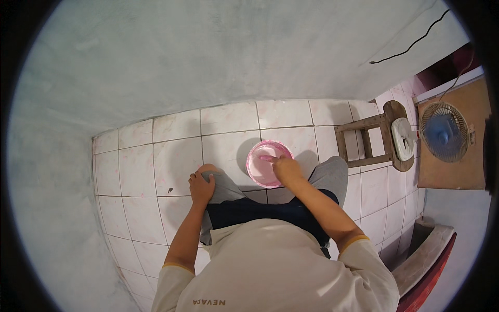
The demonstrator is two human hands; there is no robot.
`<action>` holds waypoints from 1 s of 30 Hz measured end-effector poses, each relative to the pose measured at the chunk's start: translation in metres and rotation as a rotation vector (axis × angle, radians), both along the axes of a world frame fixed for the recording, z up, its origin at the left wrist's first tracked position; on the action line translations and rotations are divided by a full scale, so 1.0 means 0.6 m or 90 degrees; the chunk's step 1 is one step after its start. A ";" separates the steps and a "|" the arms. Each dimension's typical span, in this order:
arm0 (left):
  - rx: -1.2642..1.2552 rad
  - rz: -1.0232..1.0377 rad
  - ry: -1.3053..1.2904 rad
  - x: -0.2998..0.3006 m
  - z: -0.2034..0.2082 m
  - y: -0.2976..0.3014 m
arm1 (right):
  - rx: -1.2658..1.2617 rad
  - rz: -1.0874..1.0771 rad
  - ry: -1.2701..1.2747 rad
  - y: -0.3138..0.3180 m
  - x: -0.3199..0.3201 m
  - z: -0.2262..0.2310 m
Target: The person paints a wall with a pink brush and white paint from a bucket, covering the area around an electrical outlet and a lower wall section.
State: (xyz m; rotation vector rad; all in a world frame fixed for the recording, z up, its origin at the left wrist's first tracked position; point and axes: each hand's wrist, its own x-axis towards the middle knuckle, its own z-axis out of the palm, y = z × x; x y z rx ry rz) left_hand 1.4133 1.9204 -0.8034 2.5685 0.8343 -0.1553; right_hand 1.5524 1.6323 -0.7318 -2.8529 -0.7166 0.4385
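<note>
A round pink bucket (251, 174) stands on the tiled floor between my knees, its inside pale pink or whitish. My right hand (287, 169) is over its right side, with the fingers closed on a pink object (266, 157) that reaches down into the bucket. It looks like a handle, but its lower end does not show clearly. My left hand (201, 187) lies on my left knee, fingers spread and nothing in them.
White tiles (228, 115) meet a pale wall (171, 57) in front. On the right stand a wooden stool (391, 117) and a fan (443, 132) with a blue hub. A black cable (410, 48) hangs on the wall. A grey-and-red padded object (423, 260) is at the lower right.
</note>
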 end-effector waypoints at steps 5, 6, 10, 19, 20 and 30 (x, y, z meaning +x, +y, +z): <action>-0.013 0.005 0.004 0.001 0.004 0.001 | -0.064 0.062 -0.069 0.032 -0.010 -0.108; -0.013 0.007 0.004 -0.001 0.004 0.001 | -0.087 0.069 -0.079 0.036 -0.011 -0.112; -0.012 0.008 -0.002 -0.005 -0.001 0.004 | -0.056 0.103 -0.075 0.038 -0.007 -0.111; -0.010 0.005 -0.005 -0.005 -0.005 0.004 | 0.129 -0.128 0.060 -0.051 0.015 -0.004; -0.011 0.005 0.000 -0.004 -0.005 0.003 | 0.191 -0.192 0.106 -0.061 0.017 -0.004; -0.011 0.003 0.017 0.001 0.003 0.004 | 0.407 -0.517 0.538 -0.100 0.022 0.045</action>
